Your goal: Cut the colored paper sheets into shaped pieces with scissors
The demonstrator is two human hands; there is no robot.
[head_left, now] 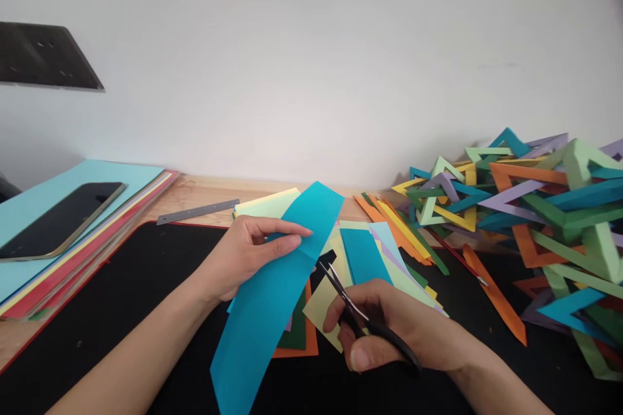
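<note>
My left hand [248, 249] pinches a long blue paper strip [263, 311] near its upper part, with a crease running across the strip beside the fingertips. The strip is held up at a slant above the black mat. In my right hand [384, 324] is a pair of scissors [348, 301] with black handles. Their blades are slightly apart and point up and left, close to the strip's right edge. Below and between the hands lie coloured paper pieces, among them a blue one [365, 256] and a pale yellow one [324, 305].
A phone [61, 220] rests on stacked coloured sheets [131, 175] at left. A metal ruler [199, 211] lies behind the black mat [180, 266]. Orange and green strips [402, 227] lie right of centre. Folded paper shapes [545, 201] pile up at right, near an orange strip [496, 295].
</note>
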